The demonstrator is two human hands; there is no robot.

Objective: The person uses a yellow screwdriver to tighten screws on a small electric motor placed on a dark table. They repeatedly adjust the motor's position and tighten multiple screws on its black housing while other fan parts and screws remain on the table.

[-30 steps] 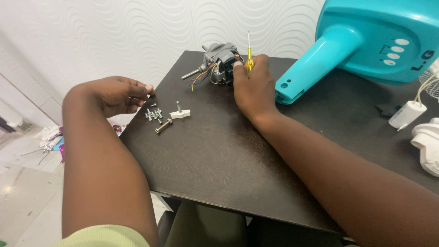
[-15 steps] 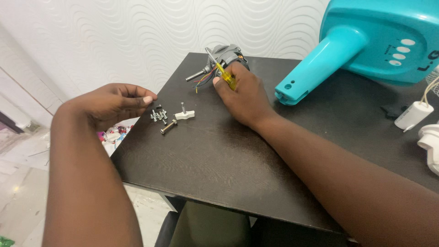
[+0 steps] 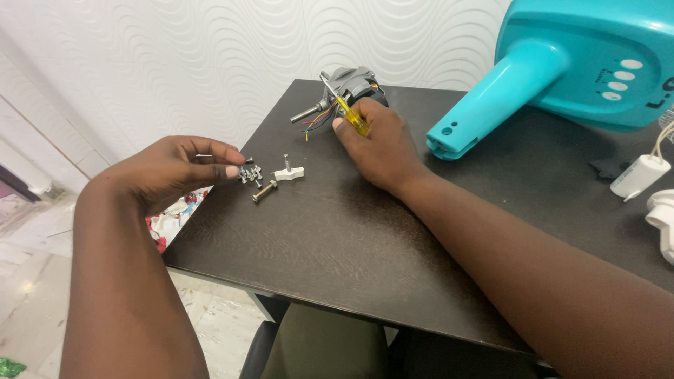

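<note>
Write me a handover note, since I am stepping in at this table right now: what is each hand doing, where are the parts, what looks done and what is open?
Left hand: fingertips pinching a thin screw at the small pile of screws.
Right hand: holds a yellow-handled screwdriver, resting beside the grey motor.
Parts: white knob piece and a bolt lie by the pile; teal fan housing lies at the back right of the dark table.
Done: motor is out of the housing, screws are loose.
Left: nothing is reassembled yet.
</note>
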